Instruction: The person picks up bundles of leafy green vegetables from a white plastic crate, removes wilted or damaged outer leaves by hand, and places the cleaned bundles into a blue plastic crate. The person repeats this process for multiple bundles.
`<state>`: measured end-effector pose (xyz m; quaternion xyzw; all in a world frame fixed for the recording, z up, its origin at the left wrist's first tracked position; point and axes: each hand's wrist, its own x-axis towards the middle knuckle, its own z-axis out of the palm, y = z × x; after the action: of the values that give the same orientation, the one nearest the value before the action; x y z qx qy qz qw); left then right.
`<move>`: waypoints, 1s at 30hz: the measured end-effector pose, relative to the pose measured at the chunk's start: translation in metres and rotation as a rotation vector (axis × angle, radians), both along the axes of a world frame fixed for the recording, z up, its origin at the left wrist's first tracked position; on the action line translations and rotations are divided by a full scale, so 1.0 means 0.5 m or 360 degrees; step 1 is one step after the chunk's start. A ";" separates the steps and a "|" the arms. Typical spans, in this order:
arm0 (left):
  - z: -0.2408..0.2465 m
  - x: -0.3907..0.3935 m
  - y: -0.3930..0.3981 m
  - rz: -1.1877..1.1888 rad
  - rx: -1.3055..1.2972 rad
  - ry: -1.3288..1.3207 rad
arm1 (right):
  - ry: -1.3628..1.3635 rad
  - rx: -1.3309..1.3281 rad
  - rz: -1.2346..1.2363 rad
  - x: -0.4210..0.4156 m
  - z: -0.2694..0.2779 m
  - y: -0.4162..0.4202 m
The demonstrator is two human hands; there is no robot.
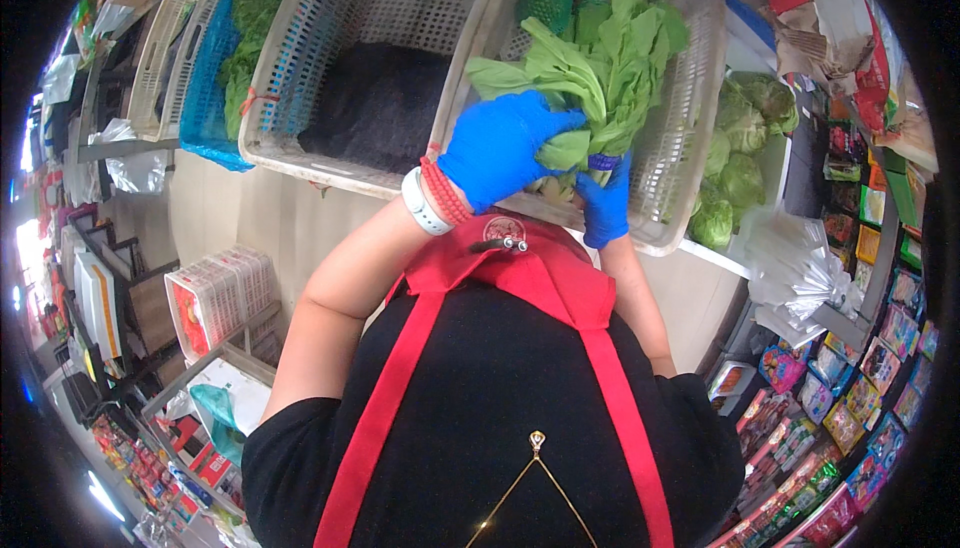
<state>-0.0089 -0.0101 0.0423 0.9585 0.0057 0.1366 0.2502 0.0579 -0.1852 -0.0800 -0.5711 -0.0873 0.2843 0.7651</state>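
Observation:
A bunch of leafy greens (607,82), bound near its stems with a purple band (602,162), is held over the right-hand white plastic crate (675,150). My right hand (606,206), in a blue glove, grips the bunch at the stem end beside the band. My left hand (499,146), gloved in blue too, has its fingers around a broad leaf (565,149) low on the bunch. Its palm side is hidden. Deeper in the same crate lies a bundle in green netting (545,4), partly covered by leaves.
Left of it stands another crate (337,173) with a dark lining (382,105). A blue-bagged crate (202,97) of greens is farther left. Round cabbages (739,165) sit at right, near clear plastic bags (802,270). Packaged goods (847,398) fill shelves at right. Stacked baskets (225,296) stand lower left.

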 end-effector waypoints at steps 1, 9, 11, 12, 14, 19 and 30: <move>-0.008 0.002 -0.002 -0.0055 0.0028 -0.0008 | 0.0020 0.0023 0.0004 -0.001 -0.002 -0.002; -0.043 -0.011 0.003 -0.0162 -0.0192 0.0108 | 0.0130 -0.0110 0.0012 -0.002 0.001 -0.012; -0.065 -0.011 0.010 -0.0177 -0.0380 0.0050 | 0.0119 -0.0134 0.0028 -0.002 -0.004 -0.016; -0.067 -0.011 0.011 -0.0137 -0.0503 0.0063 | 0.0142 -0.0139 0.0035 -0.003 0.002 -0.015; -0.068 -0.012 0.014 -0.0052 -0.0750 0.0089 | 0.0149 -0.0149 0.0052 -0.004 0.003 -0.016; -0.096 -0.015 0.041 -0.0163 -0.0905 0.0318 | 0.0162 -0.0185 0.0154 -0.001 0.023 -0.012; -0.046 -0.025 0.016 -0.0122 -0.0391 0.0194 | 0.0020 -0.0250 0.0149 -0.002 0.028 0.000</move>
<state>-0.0212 -0.0019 0.0194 0.9267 0.0008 0.0669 0.3698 0.0571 -0.1851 -0.0661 -0.6228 -0.0865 0.3294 0.7043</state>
